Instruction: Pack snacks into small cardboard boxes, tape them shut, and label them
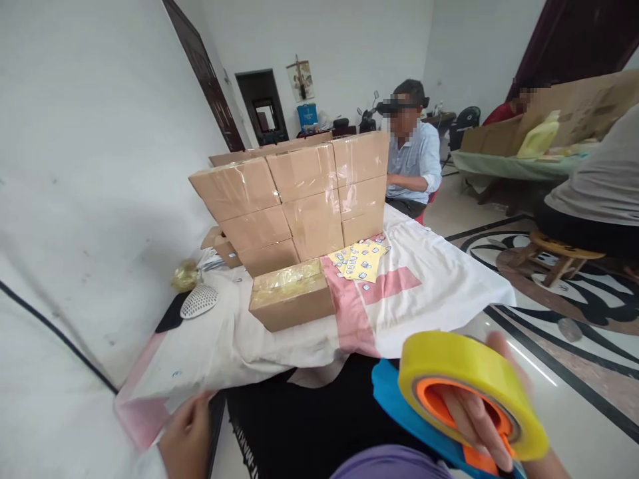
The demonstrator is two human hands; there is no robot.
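My right hand [479,416] is at the lower right with its fingers pushed through the orange core of a yellow tape roll [469,386] on a blue dispenser [399,406]. My left hand [186,436] rests at the lower left, fingers curled on the near edge of the white and pink cloth [429,279] that covers the table. A single taped cardboard box [290,294] lies on the cloth in front of me, apart from both hands. Behind it stands a stack of taped cardboard boxes [299,199].
Yellow sticker sheets [358,261] lie right of the stack. A white perforated object [198,301] and a crumpled yellowish wrap [184,276] sit by the left wall. A person in a light shirt [417,159] sits behind the boxes; another person [599,193] sits on a stool at right.
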